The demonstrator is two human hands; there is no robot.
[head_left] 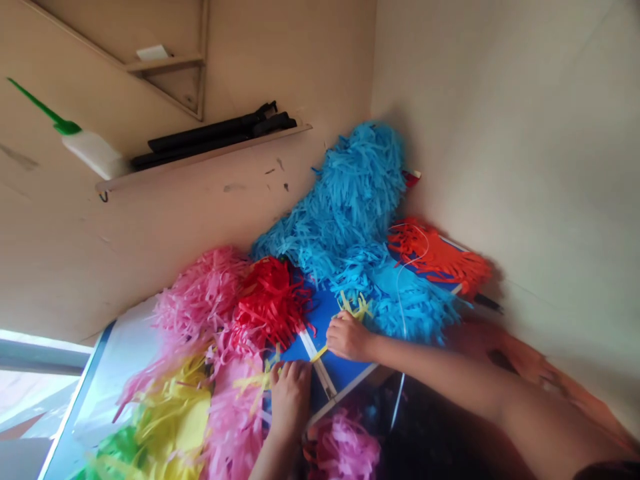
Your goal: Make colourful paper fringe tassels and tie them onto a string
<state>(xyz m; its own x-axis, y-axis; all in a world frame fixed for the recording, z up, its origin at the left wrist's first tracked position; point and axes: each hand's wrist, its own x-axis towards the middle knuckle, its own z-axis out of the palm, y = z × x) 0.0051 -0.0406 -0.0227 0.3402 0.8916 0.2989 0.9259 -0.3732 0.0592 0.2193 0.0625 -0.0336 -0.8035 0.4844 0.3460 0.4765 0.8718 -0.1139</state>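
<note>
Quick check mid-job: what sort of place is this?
Likely a craft corner, at home or in a small workshop: blue fringe and pink fringe lie in heaps, the left hand and right hand hold a yellow strip, and a green-nozzled bottle sits on a wall shelf.

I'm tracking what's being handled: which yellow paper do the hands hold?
The narrow strip running between the left hand and right hand; the broader yellow fringe lies to their left.
</note>
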